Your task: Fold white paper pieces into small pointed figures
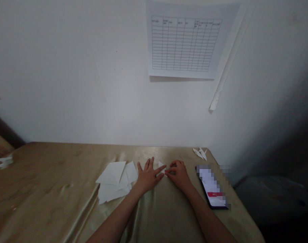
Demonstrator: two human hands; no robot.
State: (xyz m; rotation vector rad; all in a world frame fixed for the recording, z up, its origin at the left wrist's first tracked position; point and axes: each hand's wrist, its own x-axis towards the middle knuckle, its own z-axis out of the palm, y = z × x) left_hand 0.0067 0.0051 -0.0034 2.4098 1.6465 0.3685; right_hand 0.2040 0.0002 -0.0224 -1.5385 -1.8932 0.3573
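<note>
A small folded piece of white paper [162, 165] lies on the cloth-covered table between my hands, partly hidden by fingers. My left hand [149, 176] rests with its fingers spread, thumb and index finger touching the paper. From the other side, my right hand [178, 173] pinches the paper's edge between thumb and fingertips. Just left of my left hand is a loose pile of white paper sheets [115, 179].
A phone [212, 187] with a lit screen lies right of my right hand. Folded white paper pieces [199, 153] sit at the far right corner. The table [55, 189] meets a wall bearing a printed chart [185, 44]. A white object [2, 162] is at far left.
</note>
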